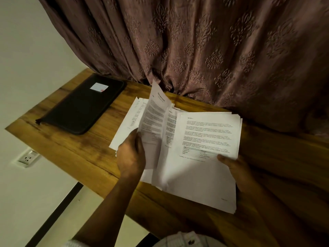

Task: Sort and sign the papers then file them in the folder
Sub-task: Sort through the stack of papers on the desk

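White papers (204, 175), densely printed, fanned

Dim, warm-lit corner, desk set against a curtain.
A brown wood-grain tabletop (74, 154) meets a heavy mauve-brown curtain embossed with damask motifs (195, 41). To the left, a plain cream wall (26, 41) carries a white socket plate (26, 158), with a dark strip (53, 216) lower down.

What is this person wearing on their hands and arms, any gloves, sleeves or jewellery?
No gloves; no ring or watch shows. The left hand and forearm are bare up to a pale ribbed sleeve edge at the bottom. The right hand is bare too; its arm is in shadow, sleeve unclear.
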